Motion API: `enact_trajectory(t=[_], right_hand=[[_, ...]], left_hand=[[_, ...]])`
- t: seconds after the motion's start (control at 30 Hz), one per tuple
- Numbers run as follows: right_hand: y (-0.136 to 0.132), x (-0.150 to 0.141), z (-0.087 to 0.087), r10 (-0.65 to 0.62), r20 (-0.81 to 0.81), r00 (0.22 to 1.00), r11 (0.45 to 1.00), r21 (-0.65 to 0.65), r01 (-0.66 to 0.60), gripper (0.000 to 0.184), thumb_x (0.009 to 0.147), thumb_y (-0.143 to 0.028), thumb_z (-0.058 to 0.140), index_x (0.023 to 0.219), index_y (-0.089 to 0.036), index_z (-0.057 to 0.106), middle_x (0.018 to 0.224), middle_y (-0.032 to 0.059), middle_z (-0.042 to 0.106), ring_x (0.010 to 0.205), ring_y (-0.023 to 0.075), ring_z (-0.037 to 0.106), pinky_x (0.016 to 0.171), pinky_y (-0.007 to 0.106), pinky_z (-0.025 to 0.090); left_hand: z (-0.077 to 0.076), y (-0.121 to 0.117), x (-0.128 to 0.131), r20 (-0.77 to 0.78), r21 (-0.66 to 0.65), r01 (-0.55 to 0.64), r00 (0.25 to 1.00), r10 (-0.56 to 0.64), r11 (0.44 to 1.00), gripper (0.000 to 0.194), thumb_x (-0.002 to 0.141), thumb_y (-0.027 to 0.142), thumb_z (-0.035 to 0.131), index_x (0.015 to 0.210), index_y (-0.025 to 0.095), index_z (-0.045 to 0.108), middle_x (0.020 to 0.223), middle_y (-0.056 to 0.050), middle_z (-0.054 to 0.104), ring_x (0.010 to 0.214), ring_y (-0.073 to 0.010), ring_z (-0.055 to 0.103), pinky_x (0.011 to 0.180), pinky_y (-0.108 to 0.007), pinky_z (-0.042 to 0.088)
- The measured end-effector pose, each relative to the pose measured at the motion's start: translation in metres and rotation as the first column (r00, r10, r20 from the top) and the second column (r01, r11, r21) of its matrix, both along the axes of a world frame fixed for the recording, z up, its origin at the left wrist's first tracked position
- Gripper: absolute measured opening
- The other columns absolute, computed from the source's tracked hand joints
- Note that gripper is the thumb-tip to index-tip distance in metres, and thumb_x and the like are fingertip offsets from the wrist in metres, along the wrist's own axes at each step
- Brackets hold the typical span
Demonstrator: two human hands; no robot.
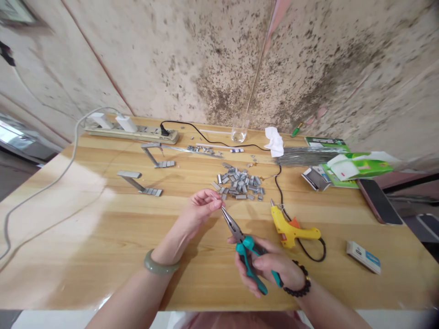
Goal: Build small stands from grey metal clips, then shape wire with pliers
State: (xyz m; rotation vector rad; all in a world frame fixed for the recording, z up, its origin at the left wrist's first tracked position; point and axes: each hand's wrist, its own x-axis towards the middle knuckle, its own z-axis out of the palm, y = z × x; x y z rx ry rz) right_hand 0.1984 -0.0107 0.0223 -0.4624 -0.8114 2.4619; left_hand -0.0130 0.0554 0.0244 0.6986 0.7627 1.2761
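Observation:
Needle-nose pliers (234,228) with teal and black handles are gripped in my right hand (279,267), the fingers wrapped round the handles. Their narrow tip points up and left, reaching the fingertips of my left hand (203,206). Thumb and fingers of that left hand are pinched together around something thin and small that I cannot make out. Just beyond the fingers lies a heap of grey staple strips (242,182). To the left stand two bent shapes built of the same strips, a nearer one (136,182) and a farther one (152,155).
A yellow hot glue gun (291,228) lies right of the pliers, its black cord curling behind. Farther right are a small box (363,257) and a phone (379,201). Thin metal wires (308,156), a glass (239,132) and a power strip (137,133) line the back.

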Motion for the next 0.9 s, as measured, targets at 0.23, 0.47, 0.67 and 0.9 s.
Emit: enact_trajectory(t=[0.23, 0.47, 0.67, 0.9], right_hand=[[-0.0005, 0.0001, 0.0019, -0.002, 0.004, 1.0, 1.0, -0.005, 0.002, 0.047, 0.078, -0.022, 0.064, 0.124, -0.019, 0.053, 0.084, 0.0036, 0.059, 0.057, 0.0111, 0.057, 0.045, 0.023, 0.047], [-0.0004, 0.0009, 0.0007, 0.004, -0.007, 1.0, 1.0, -0.019, -0.004, 0.047, 0.078, -0.024, 0.064, 0.123, -0.019, 0.053, 0.085, 0.0043, 0.06, 0.059, 0.0132, 0.06, 0.046, 0.025, 0.049], [-0.0008, 0.0013, 0.0001, -0.001, -0.005, 1.0, 1.0, -0.009, 0.001, 0.046, 0.079, -0.022, 0.062, 0.124, -0.019, 0.052, 0.084, 0.0041, 0.059, 0.057, 0.0119, 0.058, 0.045, 0.023, 0.047], [-0.0007, 0.0001, 0.0049, -0.011, 0.077, 0.997, 0.999, 0.04, 0.008, 0.047, 0.08, -0.026, 0.063, 0.125, -0.019, 0.05, 0.084, 0.0026, 0.056, 0.056, 0.0095, 0.055, 0.045, 0.022, 0.044]], left_hand=[[-0.0007, 0.0003, -0.0003, 0.014, -0.004, -0.004, 1.0, 0.004, 1.0, 0.02, 0.057, 0.022, 0.085, 0.07, 0.017, 0.07, 0.06, -0.001, 0.067, 0.061, -0.0111, 0.061, 0.062, -0.021, 0.046], [0.0009, -0.0007, -0.001, 0.008, -0.027, -0.005, 1.0, 0.005, 1.0, 0.022, 0.056, 0.024, 0.086, 0.07, 0.017, 0.07, 0.06, -0.001, 0.067, 0.062, -0.0116, 0.061, 0.062, -0.021, 0.047], [0.0021, -0.0007, -0.0007, 0.012, -0.017, 0.027, 1.0, -0.026, 1.0, 0.022, 0.056, 0.024, 0.086, 0.069, 0.017, 0.07, 0.06, -0.002, 0.067, 0.061, -0.0112, 0.061, 0.061, -0.02, 0.047], [0.0026, -0.0004, -0.0002, 0.003, -0.028, 0.004, 1.0, -0.004, 1.0, 0.023, 0.054, 0.023, 0.087, 0.069, 0.017, 0.07, 0.059, 0.0, 0.067, 0.061, -0.011, 0.062, 0.061, -0.02, 0.048]])
